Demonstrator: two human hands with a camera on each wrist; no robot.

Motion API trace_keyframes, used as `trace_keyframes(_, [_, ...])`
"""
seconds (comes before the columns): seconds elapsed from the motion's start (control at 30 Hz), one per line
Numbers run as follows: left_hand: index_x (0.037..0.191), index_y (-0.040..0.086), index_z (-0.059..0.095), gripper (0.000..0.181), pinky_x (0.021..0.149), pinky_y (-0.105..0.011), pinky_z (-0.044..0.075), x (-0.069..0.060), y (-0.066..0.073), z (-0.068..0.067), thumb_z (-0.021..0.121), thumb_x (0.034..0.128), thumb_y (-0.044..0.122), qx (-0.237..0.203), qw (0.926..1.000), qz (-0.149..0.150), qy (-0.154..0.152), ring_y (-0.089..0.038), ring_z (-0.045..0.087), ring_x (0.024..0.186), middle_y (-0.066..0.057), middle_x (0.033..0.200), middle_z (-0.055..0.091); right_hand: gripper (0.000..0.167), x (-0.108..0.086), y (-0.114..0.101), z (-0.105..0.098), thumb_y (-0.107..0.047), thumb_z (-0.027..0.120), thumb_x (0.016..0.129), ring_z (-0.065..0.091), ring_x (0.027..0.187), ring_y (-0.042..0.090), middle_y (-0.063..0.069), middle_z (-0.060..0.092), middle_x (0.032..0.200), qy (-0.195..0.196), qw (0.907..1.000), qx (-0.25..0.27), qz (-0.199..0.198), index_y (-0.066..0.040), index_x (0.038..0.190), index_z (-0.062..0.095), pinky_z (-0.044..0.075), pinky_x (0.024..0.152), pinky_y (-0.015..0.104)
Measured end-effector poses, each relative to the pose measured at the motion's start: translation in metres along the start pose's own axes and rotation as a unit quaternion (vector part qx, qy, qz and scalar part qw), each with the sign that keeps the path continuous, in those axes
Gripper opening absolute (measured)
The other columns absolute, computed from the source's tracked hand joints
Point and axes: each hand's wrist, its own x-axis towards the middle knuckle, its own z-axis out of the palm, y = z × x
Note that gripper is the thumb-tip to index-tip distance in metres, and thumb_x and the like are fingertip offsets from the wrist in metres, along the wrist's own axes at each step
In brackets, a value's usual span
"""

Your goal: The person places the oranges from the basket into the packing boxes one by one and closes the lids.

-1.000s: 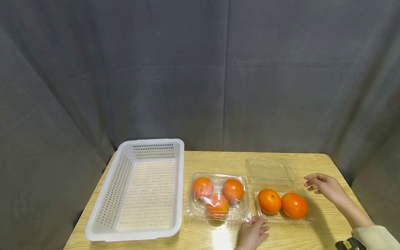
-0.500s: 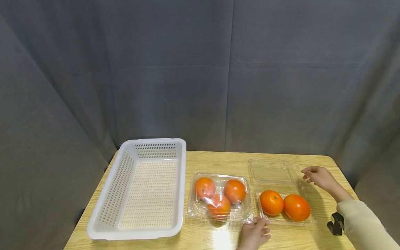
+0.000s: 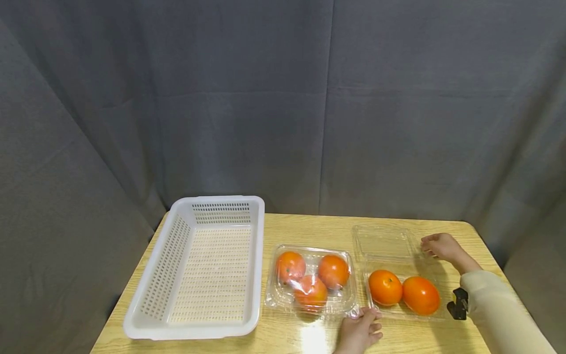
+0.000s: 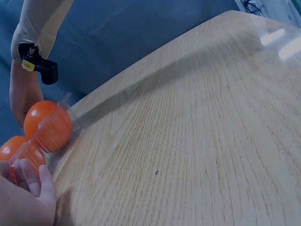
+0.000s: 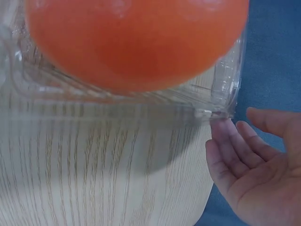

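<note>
A clear plastic clamshell box (image 3: 400,265) lies unfolded on the right half of the table, its lid (image 3: 382,242) laid back away from me. Two glossy orange fruits (image 3: 385,287), which look like persimmons, sit side by side in its base. My left hand (image 3: 358,332) is at the near left corner of this box, fingers loosely extended and touching its edge. At the lid's right side is my right hand (image 3: 444,247); in the right wrist view its relaxed fingers (image 5: 223,162) reach the clear plastic edge, gripping nothing.
Left of the unfolded box stands a closed clear clamshell (image 3: 311,253) with 3 similar fruits inside. A white perforated basket (image 3: 258,265) with nothing in it occupies the table's left side. Grey curtain (image 3: 247,123) hangs behind the wooden table (image 3: 309,226).
My right hand has moved left and slightly away from me, closer to the lid. The left hand keeps its place at the box corner. The head view has shifted slightly.
</note>
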Motion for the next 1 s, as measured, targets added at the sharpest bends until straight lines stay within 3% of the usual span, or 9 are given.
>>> trace_keyframes(0.1, [0.093, 0.002, 0.065, 0.006, 0.068, -0.027, 0.056, 0.001, -0.002, 0.0, 0.062, 0.094, 0.007, -0.002, 1.0, -0.002, -0.005, -0.008, 0.057, 0.069, -0.002, 0.086, 0.064, 0.043, -0.001, 0.0, 0.001, -0.001, 0.054, 0.094, 0.063, 0.072, 0.019, 0.014, 0.068, 0.081, 0.006, 0.9999, 0.013, 0.002, 0.029, 0.123, 0.043, 0.057, 0.07, 0.038])
trace_keyframes(0.23, [0.093, 0.003, 0.065, 0.006, 0.067, -0.025, 0.055, 0.003, -0.004, 0.0, 0.062, 0.0938, 0.007, -0.006, 0.9999, -0.001, -0.01, -0.007, 0.057, 0.068, -0.002, 0.086, 0.063, 0.045, -0.003, -0.002, 0.002, 0.002, 0.056, 0.091, 0.057, 0.066, 0.015, 0.007, 0.067, 0.076, 0.022, 0.9996, 0.018, -0.002, 0.03, 0.123, 0.042, 0.052, 0.061, 0.028])
trace_keyframes(0.47, [0.093, 0.002, 0.065, 0.007, 0.069, -0.026, 0.056, 0.002, -0.004, 0.0, 0.062, 0.0947, 0.008, -0.008, 0.9999, -0.009, -0.012, -0.008, 0.057, 0.07, -0.001, 0.087, 0.064, 0.042, -0.006, -0.002, 0.0, -0.004, 0.056, 0.094, 0.06, 0.07, 0.014, 0.005, 0.066, 0.076, 0.047, 0.9984, 0.033, 0.003, 0.027, 0.122, 0.048, 0.055, 0.065, 0.028])
trace_keyframes(0.67, [0.091, 0.004, 0.066, 0.006, 0.07, -0.028, 0.057, -0.001, 0.0, 0.0, 0.063, 0.095, 0.009, -0.004, 0.9999, -0.012, -0.008, -0.009, 0.058, 0.071, -0.003, 0.088, 0.065, 0.042, -0.013, -0.004, 0.0, -0.012, 0.055, 0.1, 0.066, 0.079, 0.017, 0.022, 0.069, 0.097, 0.082, 0.9952, 0.052, -0.014, 0.022, 0.125, 0.048, 0.057, 0.07, 0.031])
trace_keyframes(0.73, [0.091, 0.001, 0.066, 0.009, 0.069, -0.027, 0.056, -0.001, -0.001, 0.0, 0.063, 0.0948, 0.009, -0.006, 0.9999, -0.007, -0.008, -0.009, 0.057, 0.071, -0.003, 0.088, 0.064, 0.045, -0.015, -0.005, -0.001, -0.015, 0.054, 0.102, 0.066, 0.081, 0.012, 0.024, 0.068, 0.105, 0.095, 0.9933, 0.062, -0.023, 0.02, 0.128, 0.047, 0.057, 0.072, 0.028])
trace_keyframes(0.8, [0.092, -0.001, 0.066, 0.01, 0.068, -0.026, 0.055, 0.0, -0.001, 0.0, 0.063, 0.0947, 0.008, -0.008, 0.9999, -0.002, -0.007, -0.009, 0.057, 0.07, -0.002, 0.087, 0.064, 0.047, -0.016, -0.007, -0.004, -0.018, 0.054, 0.103, 0.065, 0.081, 0.004, 0.017, 0.069, 0.104, 0.108, 0.9901, 0.083, -0.035, 0.019, 0.131, 0.046, 0.056, 0.073, 0.023])
trace_keyframes(0.9, [0.092, -0.002, 0.066, 0.012, 0.066, -0.025, 0.054, 0.001, -0.003, 0.0, 0.063, 0.0947, 0.009, -0.009, 0.9999, 0.006, -0.008, -0.008, 0.056, 0.069, -0.001, 0.085, 0.063, 0.048, -0.019, -0.009, -0.008, -0.02, 0.057, 0.102, 0.062, 0.079, -0.005, -0.006, 0.069, 0.094, 0.131, 0.9826, 0.12, -0.054, 0.017, 0.131, 0.046, 0.053, 0.07, 0.016])
trace_keyframes(1.0, [0.093, -0.004, 0.066, 0.014, 0.067, -0.025, 0.054, 0.002, -0.004, -0.001, 0.062, 0.0956, 0.01, -0.006, 0.9999, 0.007, -0.009, -0.008, 0.056, 0.07, -0.001, 0.086, 0.063, 0.046, -0.023, -0.011, -0.013, -0.021, 0.059, 0.101, 0.061, 0.08, -0.007, -0.022, 0.063, 0.089, 0.147, 0.9766, 0.138, -0.075, 0.012, 0.13, 0.048, 0.052, 0.07, 0.013])
